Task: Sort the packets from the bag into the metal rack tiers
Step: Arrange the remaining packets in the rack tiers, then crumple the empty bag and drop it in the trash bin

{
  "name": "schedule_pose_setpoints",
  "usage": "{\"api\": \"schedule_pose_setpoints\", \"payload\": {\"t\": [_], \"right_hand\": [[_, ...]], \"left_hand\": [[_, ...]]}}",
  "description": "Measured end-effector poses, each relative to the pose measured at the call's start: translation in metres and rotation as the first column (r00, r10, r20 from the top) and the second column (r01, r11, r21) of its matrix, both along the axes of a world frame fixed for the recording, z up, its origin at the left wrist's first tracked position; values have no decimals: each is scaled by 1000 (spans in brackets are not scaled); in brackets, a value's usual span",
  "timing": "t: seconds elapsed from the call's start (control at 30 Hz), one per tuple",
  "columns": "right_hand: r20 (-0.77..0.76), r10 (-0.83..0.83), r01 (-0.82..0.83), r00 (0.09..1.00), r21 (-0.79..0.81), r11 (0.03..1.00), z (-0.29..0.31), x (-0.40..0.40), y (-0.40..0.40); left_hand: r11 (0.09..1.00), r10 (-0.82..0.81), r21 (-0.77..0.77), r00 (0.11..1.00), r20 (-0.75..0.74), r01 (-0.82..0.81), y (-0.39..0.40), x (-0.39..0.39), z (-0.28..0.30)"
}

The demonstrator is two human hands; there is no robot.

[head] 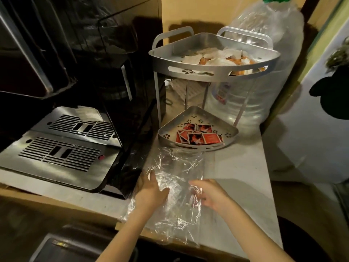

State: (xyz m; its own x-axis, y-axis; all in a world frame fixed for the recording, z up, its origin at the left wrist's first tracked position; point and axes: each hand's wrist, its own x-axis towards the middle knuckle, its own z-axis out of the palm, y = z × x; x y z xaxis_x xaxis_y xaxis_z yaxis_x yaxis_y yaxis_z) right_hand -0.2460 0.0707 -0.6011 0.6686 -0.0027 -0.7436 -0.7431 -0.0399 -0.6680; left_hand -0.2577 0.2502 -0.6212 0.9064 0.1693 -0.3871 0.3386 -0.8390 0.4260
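A clear plastic bag (pixel 175 178) lies flat on the counter in front of the metal rack, and I see no packets inside it. My left hand (pixel 151 188) rests on the bag's left side with fingers spread. My right hand (pixel 209 193) is at the bag's right edge, its fingers curled around the film. The metal rack's top tier (pixel 160 61) holds white and orange packets (pixel 217 57). The bottom tier (pixel 233 134) holds several red packets (pixel 198 136).
A black coffee machine with a slotted metal drip tray (pixel 62 148) stands to the left. A large clear water jug (pixel 264 72) wrapped in plastic stands behind the rack on the right. The counter's front edge (pixel 94 207) is near my forearms.
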Motion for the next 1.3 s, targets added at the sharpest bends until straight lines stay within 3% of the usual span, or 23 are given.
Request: {"api": "schedule_pose_setpoints", "payload": {"t": [0.2,0.37,0.6,0.7,0.8,0.87,1.07,1.17,1.3], "right_hand": [[16,-60,60,998,1,998,3,-3,4],[128,-6,13,992,-53,999,10,-9,-6],[335,-45,55,941,-21,998,17,-3,-34],[287,-161,145,944,76,987,27,5,-44],[295,-100,92,950,40,995,43,7,-53],[334,-73,71,940,19,997,51,7,-61],[495,-295,228,818,192,954,65,9,-66],[579,-282,229,765,165,959,73,9,-66],[599,-161,132,785,93,987,80,12,-69]], "left_hand": [[997,69,-33,997,31,-68,-3,2,10],[927,248,-290,969,-4,-238,0,7,17],[673,400,-649,913,-84,-355,-1,9,27],[567,372,-739,914,-165,-364,-1,9,44],[505,294,-796,934,-205,-334,3,13,61],[408,282,-859,937,-205,-310,5,17,70],[214,368,-951,920,-135,-225,-6,27,91],[238,332,-961,941,-57,-142,-12,32,99],[390,242,-917,970,11,-87,-9,41,105]]}}
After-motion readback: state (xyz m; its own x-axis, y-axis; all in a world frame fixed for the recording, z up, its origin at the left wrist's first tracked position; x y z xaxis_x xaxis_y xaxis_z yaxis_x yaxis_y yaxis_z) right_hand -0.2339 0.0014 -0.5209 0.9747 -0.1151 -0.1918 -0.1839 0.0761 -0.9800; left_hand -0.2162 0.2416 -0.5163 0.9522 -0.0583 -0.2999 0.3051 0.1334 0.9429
